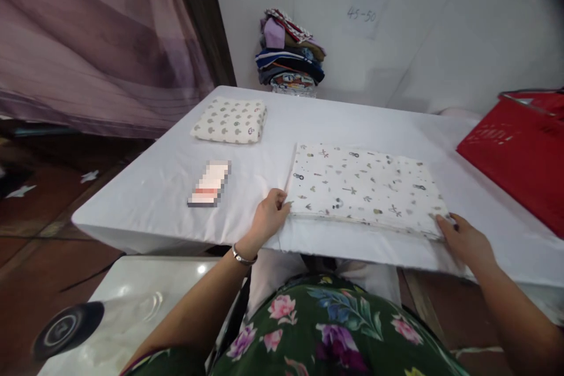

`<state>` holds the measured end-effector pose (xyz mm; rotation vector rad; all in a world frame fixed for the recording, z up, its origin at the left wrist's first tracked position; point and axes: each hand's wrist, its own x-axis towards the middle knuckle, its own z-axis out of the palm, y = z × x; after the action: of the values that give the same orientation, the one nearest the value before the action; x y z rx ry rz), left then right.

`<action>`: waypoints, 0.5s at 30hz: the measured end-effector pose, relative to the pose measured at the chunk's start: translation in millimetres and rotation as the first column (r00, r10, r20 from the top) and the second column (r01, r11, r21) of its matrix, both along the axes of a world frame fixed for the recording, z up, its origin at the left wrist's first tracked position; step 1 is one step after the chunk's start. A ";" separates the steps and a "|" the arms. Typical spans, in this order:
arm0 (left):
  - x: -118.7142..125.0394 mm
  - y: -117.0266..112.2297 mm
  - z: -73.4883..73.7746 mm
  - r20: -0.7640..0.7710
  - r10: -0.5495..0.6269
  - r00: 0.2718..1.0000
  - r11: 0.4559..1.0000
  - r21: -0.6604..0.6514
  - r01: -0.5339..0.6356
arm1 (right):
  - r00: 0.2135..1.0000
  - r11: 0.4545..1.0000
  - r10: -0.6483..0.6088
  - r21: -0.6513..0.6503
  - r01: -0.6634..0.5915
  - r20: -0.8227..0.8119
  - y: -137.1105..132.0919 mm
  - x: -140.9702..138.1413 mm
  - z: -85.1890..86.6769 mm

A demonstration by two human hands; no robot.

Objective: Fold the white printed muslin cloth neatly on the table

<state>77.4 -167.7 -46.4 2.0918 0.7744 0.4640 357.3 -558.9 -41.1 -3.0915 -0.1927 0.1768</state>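
A white cloth [359, 188] with small printed figures and plants lies folded into a long rectangle near the table's front edge. My left hand [271, 214] pinches its near left corner between thumb and fingers; a silver band circles that wrist. At the near right corner, my right hand [467, 241] grips the cloth, thumb on top and fingers partly hidden. Further back on the left sits a thicker folded cloth [231, 120] with grey-green motifs, apart from both hands.
The table [145, 188] has a white cover. A blurred-out phone-like slab [210, 183] lies left of my left hand. A red bag [520, 153] stands at the right. Piled clothes [291, 53] rise behind the table by the wall. A white stool-like surface [145, 299] is at lower left.
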 end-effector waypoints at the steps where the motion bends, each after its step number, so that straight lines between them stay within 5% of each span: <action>1: -0.3 0.0 -0.1 0.012 -0.003 1.000 1.000 -0.004 0.003 | 1.000 0.999 -0.002 0.035 0.002 -0.014 -1.7 -2.2 0.5; 9: -0.8 4.1 -2.0 0.033 -0.024 0.999 0.999 0.034 0.023 | 0.999 0.957 -0.035 0.288 0.028 0.022 -2.7 -20.7 6.8; 15: 1.2 7.8 1.8 -0.002 -0.002 1.000 0.999 0.042 0.002 | 0.999 0.863 -0.025 0.506 0.009 0.024 -12.9 -12.8 2.7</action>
<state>78.6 -159.9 -44.7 2.1322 0.7697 0.4809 344.6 -571.8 -38.4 -2.5683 -0.1775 0.0629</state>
